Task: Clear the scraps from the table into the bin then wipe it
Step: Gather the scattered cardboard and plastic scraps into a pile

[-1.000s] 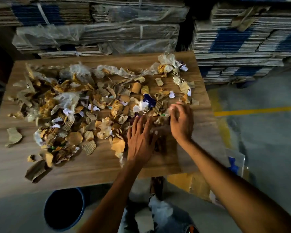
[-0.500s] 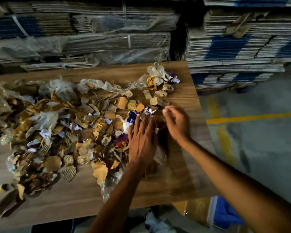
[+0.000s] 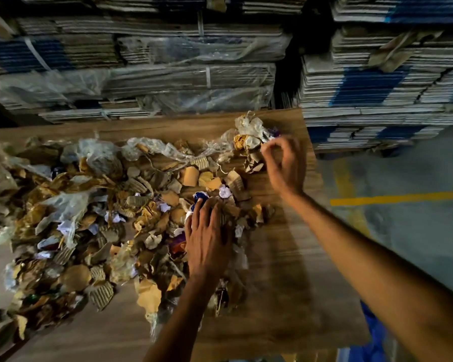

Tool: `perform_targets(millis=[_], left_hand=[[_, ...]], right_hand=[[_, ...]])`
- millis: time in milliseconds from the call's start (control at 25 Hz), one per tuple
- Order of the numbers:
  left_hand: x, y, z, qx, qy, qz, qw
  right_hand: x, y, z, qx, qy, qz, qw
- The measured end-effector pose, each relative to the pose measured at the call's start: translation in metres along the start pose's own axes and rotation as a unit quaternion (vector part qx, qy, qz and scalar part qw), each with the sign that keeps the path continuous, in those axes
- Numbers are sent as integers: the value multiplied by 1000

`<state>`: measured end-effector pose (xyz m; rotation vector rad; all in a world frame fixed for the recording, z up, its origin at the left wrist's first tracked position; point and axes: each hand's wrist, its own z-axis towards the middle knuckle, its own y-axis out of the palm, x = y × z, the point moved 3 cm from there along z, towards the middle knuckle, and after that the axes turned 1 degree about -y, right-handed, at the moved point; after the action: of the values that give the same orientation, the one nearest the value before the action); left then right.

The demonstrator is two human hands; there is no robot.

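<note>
1. Flat and spread, the left hand [image 3: 207,241] lies palm-down on the near-right edge of the scraps [image 3: 94,212], fingers straight, pressing torn card and paper without gripping any piece.
2. Right hand [image 3: 285,165]: fingers curled, thumb and forefinger bent toward each other at the small far clump [image 3: 249,134] of film and card near the far-right corner of the table [image 3: 285,304]. Blur hides the tips, so I cannot tell whether they pinch a scrap.
3. Scraps cover most of the wooden table, from its left edge past the middle; bare wood shows at the right and near edges. No bin or cloth is in view.
4. Step in hand, as I judge it: gathering, the 1st of 2 jobs. The heap is large, so most of the clearing lies ahead and wiping is far off.
5. Next, the right hand should rake the far clump back toward the left hand, then both cup a load between them. Film will likely slip and thin card scatter, so a low sweeping pull suits better than a lift.
6. Pose: both forearms reach forward from the near edge, the left up the middle, the right angled in from the right and stretched further.
</note>
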<state>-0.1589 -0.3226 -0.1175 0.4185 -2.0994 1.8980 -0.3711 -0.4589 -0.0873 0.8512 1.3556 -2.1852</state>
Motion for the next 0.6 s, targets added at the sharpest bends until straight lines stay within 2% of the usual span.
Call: perform_targets(millis=[40,80,160,200,240,280,440,600], left_hand=[[-1,-1,1,7,-1,-3,1000],[-2,-3,1,17,-4,-10,1000],[-4,-6,4,32,-22,-30,999],[-5,-8,6,33,-32,-40,998],[-7,-10,9,33,-38,-51,997],[-10,-13,12,36,-38,-63,997],[-21,-29,15,63,-27,-97,993],[-39,-59,-1,128,-71,-103,984]], right_hand=[[3,4,28,-11,13,-46,999],[1,12,52,-73,28,-71,994],[-6,41,71,-257,42,-44,965],[-9,55,67,-320,37,-27,946],[-14,64,59,-343,32,-25,938],[-17,71,49,-331,29,-30,943],[-44,61,2,-170,-55,-4,984],[-77,16,-50,-113,-99,38,988]])
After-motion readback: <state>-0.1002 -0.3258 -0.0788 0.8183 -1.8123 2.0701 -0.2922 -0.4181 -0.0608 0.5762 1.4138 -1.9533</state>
